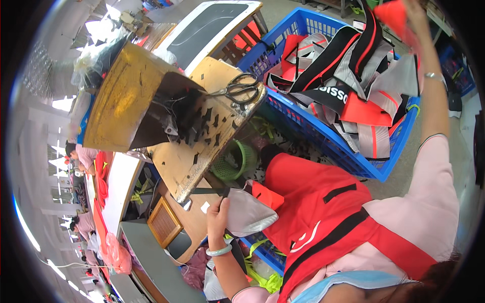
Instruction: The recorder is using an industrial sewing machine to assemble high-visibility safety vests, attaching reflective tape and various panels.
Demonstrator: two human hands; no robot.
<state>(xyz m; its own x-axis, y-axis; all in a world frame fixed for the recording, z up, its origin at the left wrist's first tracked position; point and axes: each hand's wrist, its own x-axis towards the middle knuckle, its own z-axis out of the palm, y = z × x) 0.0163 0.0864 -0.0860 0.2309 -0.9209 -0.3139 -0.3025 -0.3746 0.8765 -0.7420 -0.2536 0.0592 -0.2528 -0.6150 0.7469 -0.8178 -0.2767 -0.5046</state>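
Observation:
My left hand [217,218] is closed on the edge of a grey fabric piece [247,212] with a red-orange part, held over my lap beside the wooden table's front corner. Stretched out to the far right, my right hand [417,21] grips a red-orange fabric piece [391,16]; some of its fingers are hidden or blurred. Below that hand, a blue plastic crate [323,130] is heaped with grey, black and red-orange fabric pieces [348,76]. A long black strip with a red line [365,43] rises from the heap near the right hand.
A yellow machine [126,96] stands on the wooden table [172,166], with black scraps [202,126] scattered beside it. Black-handled scissors [241,90] lie near the table's edge. Beneath is a green basket [235,161]. Other people [83,154] are at the far left.

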